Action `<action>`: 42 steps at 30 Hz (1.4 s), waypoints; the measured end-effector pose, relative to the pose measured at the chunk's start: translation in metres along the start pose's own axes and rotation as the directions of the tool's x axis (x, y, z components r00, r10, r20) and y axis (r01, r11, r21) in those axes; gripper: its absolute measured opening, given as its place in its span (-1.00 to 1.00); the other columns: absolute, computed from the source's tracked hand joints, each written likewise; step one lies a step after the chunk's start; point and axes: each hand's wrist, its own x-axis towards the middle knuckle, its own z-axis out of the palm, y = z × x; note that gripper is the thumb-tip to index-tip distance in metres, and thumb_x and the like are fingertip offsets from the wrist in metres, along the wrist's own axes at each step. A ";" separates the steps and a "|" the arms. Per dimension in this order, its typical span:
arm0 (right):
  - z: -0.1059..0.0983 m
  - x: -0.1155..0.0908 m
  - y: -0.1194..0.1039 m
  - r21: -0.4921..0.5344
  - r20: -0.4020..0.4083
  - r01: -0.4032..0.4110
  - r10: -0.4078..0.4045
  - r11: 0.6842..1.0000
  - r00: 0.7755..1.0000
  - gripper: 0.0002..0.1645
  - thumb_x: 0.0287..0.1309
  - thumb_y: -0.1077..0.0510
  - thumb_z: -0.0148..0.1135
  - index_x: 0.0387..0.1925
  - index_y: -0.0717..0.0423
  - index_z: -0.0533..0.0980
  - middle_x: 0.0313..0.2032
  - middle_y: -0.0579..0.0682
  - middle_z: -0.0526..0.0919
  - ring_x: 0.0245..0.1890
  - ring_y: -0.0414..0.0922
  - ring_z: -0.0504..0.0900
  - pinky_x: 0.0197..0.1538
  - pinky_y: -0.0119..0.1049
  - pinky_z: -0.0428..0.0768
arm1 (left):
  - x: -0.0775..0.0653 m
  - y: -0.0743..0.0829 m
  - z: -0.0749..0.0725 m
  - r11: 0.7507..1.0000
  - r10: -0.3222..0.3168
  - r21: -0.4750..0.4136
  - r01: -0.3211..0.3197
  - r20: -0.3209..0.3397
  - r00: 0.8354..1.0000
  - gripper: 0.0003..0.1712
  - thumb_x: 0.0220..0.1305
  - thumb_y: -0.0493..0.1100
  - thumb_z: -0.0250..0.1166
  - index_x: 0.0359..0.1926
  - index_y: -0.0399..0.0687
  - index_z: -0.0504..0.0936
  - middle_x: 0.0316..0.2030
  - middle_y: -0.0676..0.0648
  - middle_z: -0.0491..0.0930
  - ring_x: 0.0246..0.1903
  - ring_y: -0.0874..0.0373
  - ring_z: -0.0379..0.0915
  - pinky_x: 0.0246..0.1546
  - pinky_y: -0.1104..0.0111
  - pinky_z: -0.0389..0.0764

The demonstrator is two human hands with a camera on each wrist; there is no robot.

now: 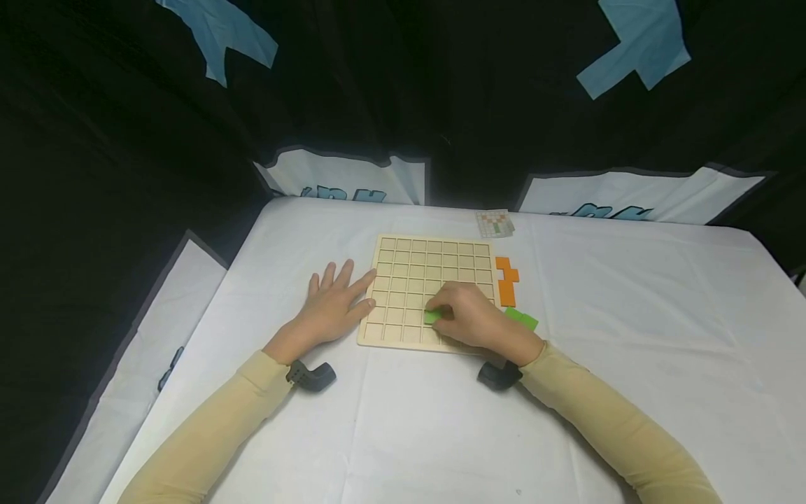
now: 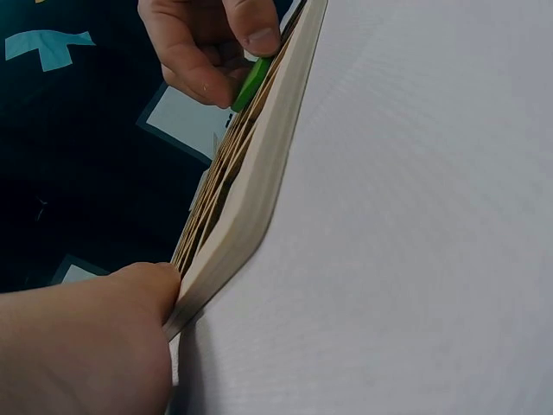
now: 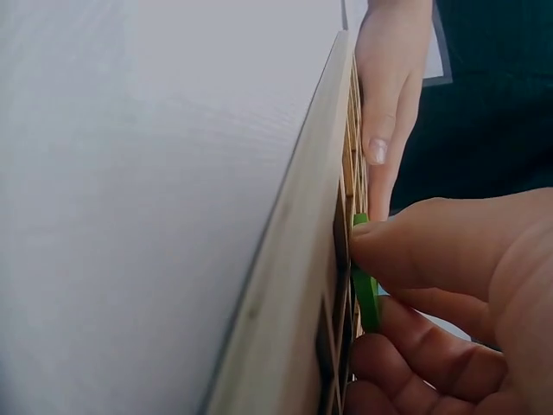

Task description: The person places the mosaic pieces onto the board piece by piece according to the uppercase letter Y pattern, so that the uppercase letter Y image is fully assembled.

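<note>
A pale wooden board [image 1: 403,336] with a grid of square recesses lies on the white table. Over its lower right part, my right hand [image 1: 469,315] pinches a green square tile [image 1: 432,317] between thumb and fingers. The right wrist view has the green tile [image 3: 366,298] tipped close against the grid, thumb on one side and fingertips on the other. My left hand [image 1: 330,308] lies flat with fingers spread, its thumb and index finger at the board's left edge. In the left wrist view, part of that hand [image 2: 112,320] touches the board's rim [image 2: 251,207].
Orange pieces [image 1: 506,292] lie along the board's right edge, with more green pieces [image 1: 521,318] just below them, partly behind my right wrist. A small card with a coloured grid pattern [image 1: 494,224] lies beyond the board's far right corner. A black curtain [image 1: 403,84] hangs behind the table.
</note>
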 end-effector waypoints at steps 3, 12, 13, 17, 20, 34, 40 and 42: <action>0.000 0.000 0.000 0.003 0.010 -0.008 0.008 1.000 1.000 -0.68 -0.03 0.36 0.41 -0.15 0.21 0.75 -0.26 0.02 0.76 -0.27 -0.14 0.62 -0.11 -0.25 0.63 | 0.000 0.000 0.000 1.000 0.000 0.000 0.000 0.002 1.000 -0.27 0.55 0.23 -0.08 0.61 0.15 0.11 0.62 -0.36 -0.19 0.58 -0.47 -0.45 0.48 -0.40 -0.34; 0.002 0.000 -0.001 0.001 0.013 -0.032 0.032 0.999 0.999 -0.67 -0.01 0.36 0.40 -0.13 0.18 0.75 -0.26 0.00 0.74 -0.31 -0.18 0.55 -0.17 -0.33 0.57 | 0.001 -0.001 0.001 1.000 -0.004 0.008 0.004 0.000 1.000 -0.26 0.54 0.24 -0.08 0.61 0.16 0.10 0.62 -0.35 -0.19 0.58 -0.46 -0.45 0.48 -0.40 -0.33; 0.003 0.000 0.000 0.000 0.010 -0.029 0.029 1.000 1.000 -0.67 -0.02 0.36 0.40 -0.13 0.18 0.75 -0.27 0.00 0.74 -0.31 -0.18 0.55 -0.17 -0.33 0.56 | 0.001 -0.001 0.001 1.000 -0.004 0.007 0.004 0.001 1.000 -0.26 0.54 0.24 -0.08 0.61 0.16 0.10 0.62 -0.35 -0.19 0.58 -0.46 -0.45 0.48 -0.40 -0.33; 0.003 0.000 0.000 -0.004 0.001 -0.014 0.014 1.000 1.000 -0.67 -0.02 0.37 0.41 -0.13 0.19 0.75 -0.27 -0.01 0.74 -0.31 -0.17 0.56 -0.17 -0.31 0.57 | 0.001 -0.001 0.001 1.000 -0.002 0.001 0.002 -0.001 1.000 -0.26 0.54 0.24 -0.08 0.61 0.16 0.11 0.62 -0.35 -0.18 0.58 -0.46 -0.45 0.48 -0.41 -0.33; 0.003 0.000 0.001 -0.007 -0.004 -0.005 0.005 1.000 1.000 -0.66 -0.02 0.37 0.40 -0.13 0.20 0.74 -0.27 0.00 0.74 -0.32 -0.16 0.56 -0.17 -0.30 0.57 | 0.001 -0.001 0.001 1.000 0.000 0.002 0.000 -0.001 1.000 -0.26 0.54 0.24 -0.08 0.61 0.16 0.11 0.62 -0.35 -0.18 0.58 -0.46 -0.45 0.48 -0.41 -0.33; 0.003 0.000 0.004 -0.005 -0.021 0.021 -0.021 1.000 1.000 -0.70 0.02 0.36 0.41 -0.13 0.21 0.74 -0.26 0.01 0.76 -0.32 -0.17 0.58 -0.17 -0.30 0.60 | 0.002 -0.001 0.000 1.000 0.007 -0.001 -0.007 -0.013 1.000 -0.26 0.54 0.24 -0.07 0.61 0.16 0.12 0.62 -0.36 -0.17 0.58 -0.47 -0.44 0.47 -0.42 -0.33; 0.004 -0.001 0.002 -0.007 -0.008 0.009 -0.009 1.000 1.000 -0.69 0.04 0.33 0.42 -0.11 0.21 0.74 -0.25 0.02 0.76 -0.30 -0.15 0.59 -0.15 -0.29 0.60 | 0.001 -0.002 0.001 1.000 0.006 -0.003 -0.006 -0.011 1.000 -0.26 0.54 0.24 -0.07 0.61 0.15 0.13 0.62 -0.36 -0.17 0.58 -0.48 -0.43 0.47 -0.42 -0.32; 0.004 -0.001 0.001 -0.004 -0.002 0.001 -0.001 1.000 1.000 -0.70 0.05 0.33 0.42 -0.11 0.21 0.74 -0.25 0.02 0.75 -0.31 -0.15 0.58 -0.18 -0.32 0.58 | 0.001 -0.001 0.001 1.000 0.007 -0.007 -0.007 -0.011 1.000 -0.26 0.54 0.24 -0.07 0.61 0.15 0.13 0.62 -0.36 -0.17 0.58 -0.48 -0.44 0.47 -0.42 -0.32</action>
